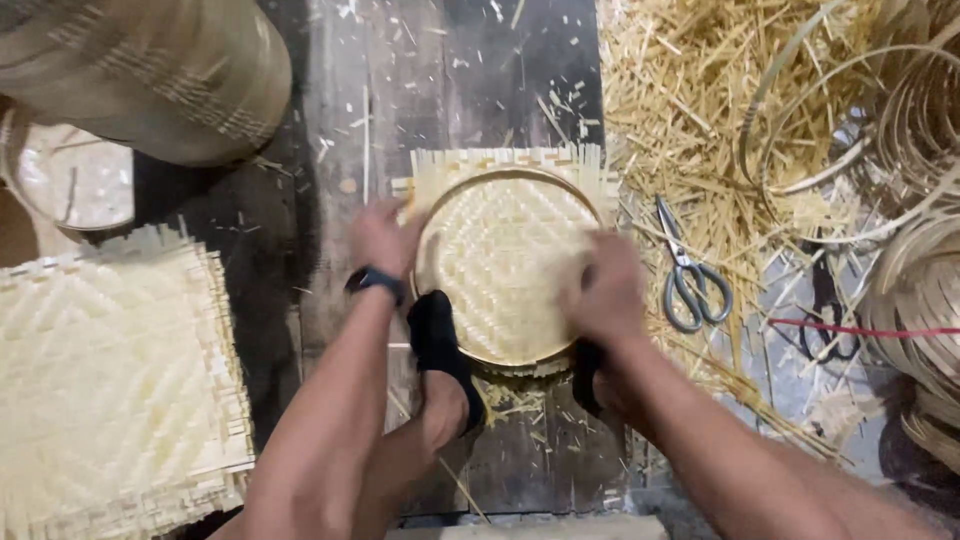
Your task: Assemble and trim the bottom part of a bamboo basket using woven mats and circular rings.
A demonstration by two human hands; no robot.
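A stack of woven bamboo mats (pixel 115 380) lay at left. The left hand (pixel 380 238) pressed the round woven tray (pixel 505 265) at its left rim, the right hand (pixel 605 290) gripped its right edge (both blurred, fingers indistinct), the tray pinned on the floor by socked feet. Splints might snap under pressure. Scissors (pixel 690 275) lay beside, amid bamboo scraps.
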